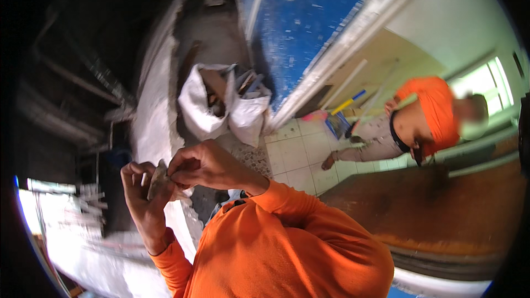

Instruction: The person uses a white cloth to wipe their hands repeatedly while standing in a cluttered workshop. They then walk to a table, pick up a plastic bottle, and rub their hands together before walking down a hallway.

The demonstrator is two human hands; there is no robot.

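Observation:
My left hand (pixel 147 203), at the left of the head view, holds a small greyish-brown piece (pixel 156 182) between thumb and fingers. Its material cannot be told. My right hand (pixel 207 165) touches the upper right edge of this piece with pinched thumb and forefinger; whether it grips the piece or something smaller is hidden by the fingers. Both hands are raised close together in front of my orange sleeves. Beyond them stand two white sacks (pixel 203 120) (pixel 250 120) filled with wood scraps and other debris.
A rough-edged pale wall (pixel 155 103) runs behind my hands. At right, a co-worker in an orange top (pixel 434 111) stands on the tiled floor (pixel 290 153), holding a dark object. Near them are a blue dustpan (pixel 337 124) and a yellow-and-blue handle (pixel 348 102). A brown wooden surface (pixel 414 215) lies lower right.

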